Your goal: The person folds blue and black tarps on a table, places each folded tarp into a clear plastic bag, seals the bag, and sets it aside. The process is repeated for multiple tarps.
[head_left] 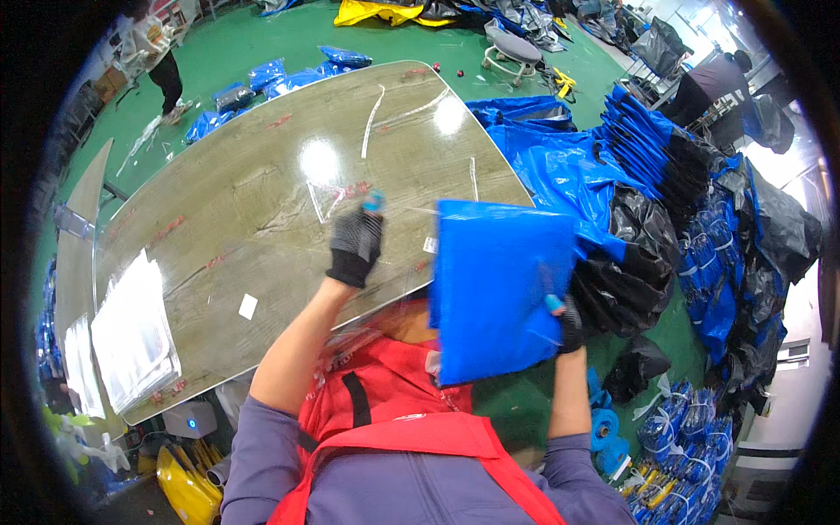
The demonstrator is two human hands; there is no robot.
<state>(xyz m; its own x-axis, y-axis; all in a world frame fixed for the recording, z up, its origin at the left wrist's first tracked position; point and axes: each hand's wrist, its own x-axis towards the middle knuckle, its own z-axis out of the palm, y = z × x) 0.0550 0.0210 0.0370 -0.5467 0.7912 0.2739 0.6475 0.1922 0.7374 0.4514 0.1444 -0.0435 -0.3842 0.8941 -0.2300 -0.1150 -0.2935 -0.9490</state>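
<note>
While our right hand (570,328) grips the folded blue sheet (499,280) at its four o'clock edge, fingers closed on it, that sheet is at the table's (289,219) four o'clock side. Our left hand (357,245), at the view's nine o'clock, is over the table, fingers curled; we cannot tell whether it holds anything.

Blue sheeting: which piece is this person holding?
The flat, squarish blue piece in the right hand; the others, like the crumpled heap beyond, are in neither hand.
</note>
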